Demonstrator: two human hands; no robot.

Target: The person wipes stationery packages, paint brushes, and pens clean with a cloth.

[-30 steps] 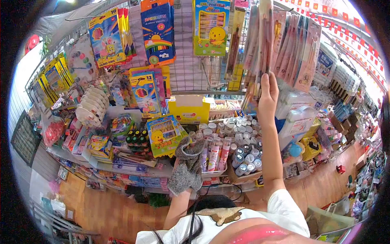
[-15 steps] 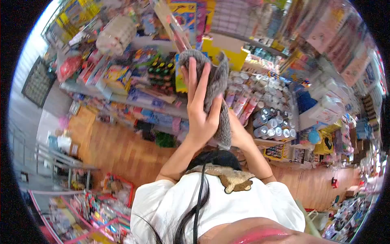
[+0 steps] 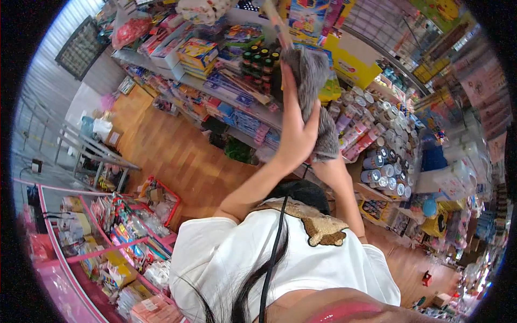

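Note:
A grey fluffy cloth (image 3: 312, 75) is folded around the lower part of a long, narrow package (image 3: 278, 24), which sticks out above it towards the shelf. My left hand (image 3: 296, 126) is closed on the cloth from the left, its fingers pointing up along the fabric and thumb on the near side. Under the cloth's lower end is my right hand (image 3: 329, 171); its fingers are hidden behind the cloth, so their grip does not show.
Dark bottles (image 3: 260, 64) and boxed goods (image 3: 197, 54) fill the shelf ahead. Several lidded clear jars (image 3: 385, 167) stand on the right. A pink-framed display case (image 3: 107, 253) is at the lower left, below a metal railing (image 3: 81, 145). Wooden floor (image 3: 161, 140) lies between.
The view has swung left, so shelves and hands appear further right. The cloth and both hands stay together around the package; the left fingers now lie more along the cloth's left edge.

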